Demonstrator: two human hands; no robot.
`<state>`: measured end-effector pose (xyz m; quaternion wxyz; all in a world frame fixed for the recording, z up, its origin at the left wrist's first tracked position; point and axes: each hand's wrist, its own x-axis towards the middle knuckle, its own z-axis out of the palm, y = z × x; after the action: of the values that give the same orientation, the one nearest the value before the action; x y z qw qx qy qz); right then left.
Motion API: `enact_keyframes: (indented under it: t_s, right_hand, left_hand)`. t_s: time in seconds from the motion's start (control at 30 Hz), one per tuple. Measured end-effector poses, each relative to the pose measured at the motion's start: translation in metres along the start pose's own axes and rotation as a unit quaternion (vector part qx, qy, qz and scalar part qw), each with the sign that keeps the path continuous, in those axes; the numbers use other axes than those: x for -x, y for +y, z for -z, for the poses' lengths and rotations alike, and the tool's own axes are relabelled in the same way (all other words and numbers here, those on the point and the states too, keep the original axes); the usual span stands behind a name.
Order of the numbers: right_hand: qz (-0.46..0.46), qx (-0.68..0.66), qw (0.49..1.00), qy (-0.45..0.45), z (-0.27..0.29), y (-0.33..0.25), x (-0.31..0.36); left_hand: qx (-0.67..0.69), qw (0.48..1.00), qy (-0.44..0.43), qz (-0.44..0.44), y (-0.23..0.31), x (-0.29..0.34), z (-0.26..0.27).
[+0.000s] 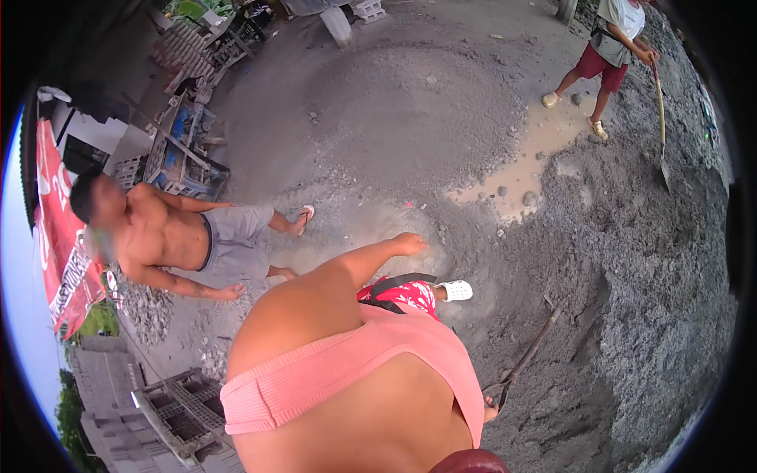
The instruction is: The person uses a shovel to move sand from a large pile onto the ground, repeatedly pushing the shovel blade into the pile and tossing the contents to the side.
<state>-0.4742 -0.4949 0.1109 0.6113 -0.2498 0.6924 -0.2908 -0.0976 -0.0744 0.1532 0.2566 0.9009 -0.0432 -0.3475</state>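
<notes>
My left hand (410, 243) hangs in front of my body over the grey ground, its fingers curled in and no object visible in it. Lower on the right, my right hand (490, 409), partly hidden by my pink top (339, 370), grips one end of a long-handled tool that looks like a shovel (532, 349). Its shaft slants up and right over dark wet sand. Which end is the blade is hard to make out. Below my left arm show red patterned shorts (414, 295) and a white clog (456, 292).
A shirtless person (165, 236) stands at left. At upper right another person (611, 55) holds a shovel (661, 110) beside a muddy puddle (520, 177). A sand heap (670, 315) fills the right. Hollow blocks (185, 410) and a red banner (59, 229) are at left.
</notes>
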Motion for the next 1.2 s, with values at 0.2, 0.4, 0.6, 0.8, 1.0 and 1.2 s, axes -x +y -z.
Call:
enact_keyframes:
  t_s: [0.2, 0.4, 0.6, 0.8, 1.0, 1.2]
  right_hand:
    - [-0.053, 0.03, 0.998, -0.021, -0.006, -0.002, 0.012]
    - [-0.09, 0.021, 0.995, -0.039, -0.01, 0.0, 0.012]
    - [-0.12, 0.002, 0.992, -0.045, -0.007, -0.003, 0.013]
    - [-0.074, 0.007, 0.991, -0.112, -0.007, -0.003, -0.002]
    - [-0.074, -0.041, 0.983, -0.162, -0.028, 0.014, 0.005]
    - [-0.08, -0.132, 0.969, -0.19, -0.04, 0.013, 0.025]
  left_hand:
    - [0.017, 0.975, 0.043, 0.219, -0.121, 0.077, -0.017]
    - [0.118, 0.943, 0.016, 0.309, -0.13, 0.129, -0.017]
    - [0.081, 0.977, 0.03, 0.193, -0.127, 0.087, -0.02]
    - [0.039, 0.996, 0.045, 0.073, -0.08, 0.024, -0.005]
    - [-0.053, 0.998, -0.023, 0.029, -0.066, 0.012, -0.003]
    - [-0.02, 0.993, -0.097, 0.071, -0.06, 0.028, -0.008]
